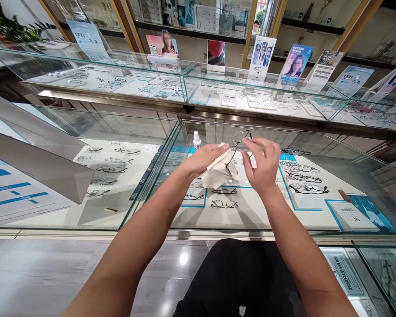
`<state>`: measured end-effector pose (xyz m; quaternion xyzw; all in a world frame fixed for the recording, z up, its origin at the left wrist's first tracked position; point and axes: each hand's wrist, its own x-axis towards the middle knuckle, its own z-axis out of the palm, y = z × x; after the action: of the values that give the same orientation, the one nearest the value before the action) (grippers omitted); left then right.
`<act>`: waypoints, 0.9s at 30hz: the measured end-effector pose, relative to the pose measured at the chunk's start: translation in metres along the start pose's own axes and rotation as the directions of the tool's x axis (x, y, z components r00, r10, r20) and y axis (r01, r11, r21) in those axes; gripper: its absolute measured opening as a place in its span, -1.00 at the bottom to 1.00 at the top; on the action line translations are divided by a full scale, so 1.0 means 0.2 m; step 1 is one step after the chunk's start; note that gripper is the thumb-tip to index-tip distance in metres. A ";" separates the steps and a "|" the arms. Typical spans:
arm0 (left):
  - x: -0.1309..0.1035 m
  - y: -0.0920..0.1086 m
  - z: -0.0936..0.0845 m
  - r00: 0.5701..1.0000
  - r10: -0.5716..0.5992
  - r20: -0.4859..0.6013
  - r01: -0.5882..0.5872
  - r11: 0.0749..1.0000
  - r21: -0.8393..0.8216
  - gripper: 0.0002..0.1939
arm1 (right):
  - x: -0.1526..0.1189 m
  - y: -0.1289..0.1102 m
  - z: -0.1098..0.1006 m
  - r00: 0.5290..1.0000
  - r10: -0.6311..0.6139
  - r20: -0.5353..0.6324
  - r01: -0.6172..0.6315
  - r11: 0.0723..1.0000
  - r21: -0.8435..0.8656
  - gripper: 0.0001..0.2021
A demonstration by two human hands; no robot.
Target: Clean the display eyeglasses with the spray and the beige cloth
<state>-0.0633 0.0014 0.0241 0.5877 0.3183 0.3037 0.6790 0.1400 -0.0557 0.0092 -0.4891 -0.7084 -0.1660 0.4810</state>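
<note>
Over the glass display case, my left hand [206, 157] pinches a cream cloth [216, 174] that hangs below its fingers. A pair of thin dark-rimmed glasses [236, 147] is held up between my hands, one temple running down beside the cloth. My right hand [262, 165] has its thumb and fingers raised at the right side of the glasses; the fingertips are at the frame and the thumb stands apart below. A white spray bottle [197, 141] stands just behind my left hand.
Several glasses lie inside the lower glass case [198, 235]. Folded printed boards [26, 180] stand at the left. Behind is a higher glass case [135, 102] with glasses and several upright cards, including a white one [262, 57]. A grey floor shows at the lower left.
</note>
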 end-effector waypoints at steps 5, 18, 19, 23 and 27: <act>0.04 -0.05 0.04 0.951 0.301 -0.067 -0.273 0.923 0.270 -0.41 | 0.02 0.01 0.02 0.904 0.372 0.211 -0.427 0.752 0.502 -0.72; 0.07 -0.12 0.07 0.930 0.368 0.012 -0.338 0.838 0.428 -0.45 | 0.02 0.07 0.10 0.600 0.451 0.661 -0.729 -0.032 0.684 -0.67; 0.07 -0.12 0.07 0.934 0.356 0.022 -0.334 0.853 0.400 -0.43 | 0.02 0.07 0.10 0.595 0.465 0.655 -0.726 -0.039 0.687 -0.65; 0.07 -0.13 0.06 0.959 0.279 0.057 -0.283 0.914 0.289 -0.43 | 0.03 0.08 0.09 0.580 0.498 0.645 -0.714 -0.070 0.697 -0.62; 0.07 -0.13 0.05 0.966 0.245 0.080 -0.257 0.941 0.221 -0.49 | 0.04 0.10 0.09 0.581 0.500 0.642 -0.693 -0.109 0.713 -0.61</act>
<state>-0.0449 0.0030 -0.0013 0.7054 0.2563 0.3337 0.5704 0.1477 -0.0293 0.0018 -0.3711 -0.3865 0.5666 0.6260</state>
